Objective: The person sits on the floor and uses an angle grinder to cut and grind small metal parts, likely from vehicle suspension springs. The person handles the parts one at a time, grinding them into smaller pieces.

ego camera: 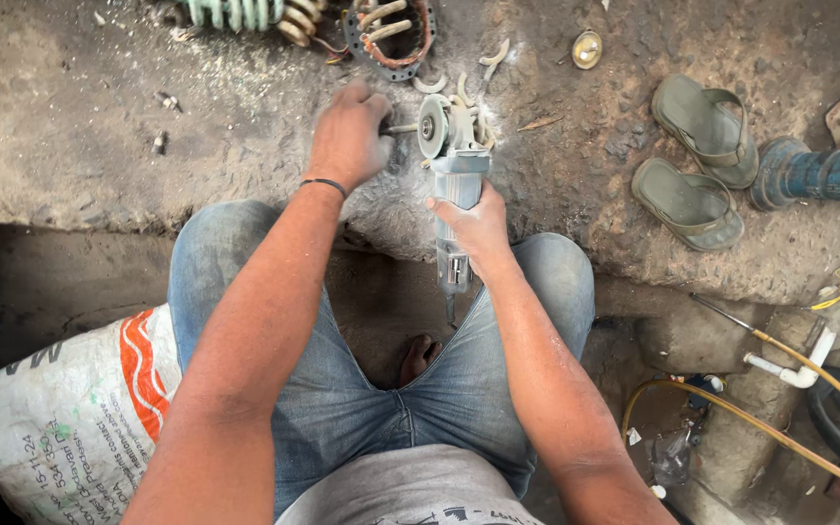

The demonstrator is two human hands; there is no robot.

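Left hand (347,136) fisted around small metal rod (401,128), pressed against disc (432,126) of angle grinder (456,180). Grey grinder body, worn disc, clamped in right hand (478,228) at edge of raised concrete ledge (70,117). White woven sack (60,408) at lower left, contents hidden. Along ledge's far edge: green coil spring (230,12), stator ring (391,34), curved metal offcuts (493,53). Pair of sandals (697,160) and blue pipe (819,175) near right edge. Yellow hose (780,428) at lower right. Dusty, gritty floor.

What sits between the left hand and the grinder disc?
Head view: only a short metal rod, running from the left hand to the angle grinder's disc.
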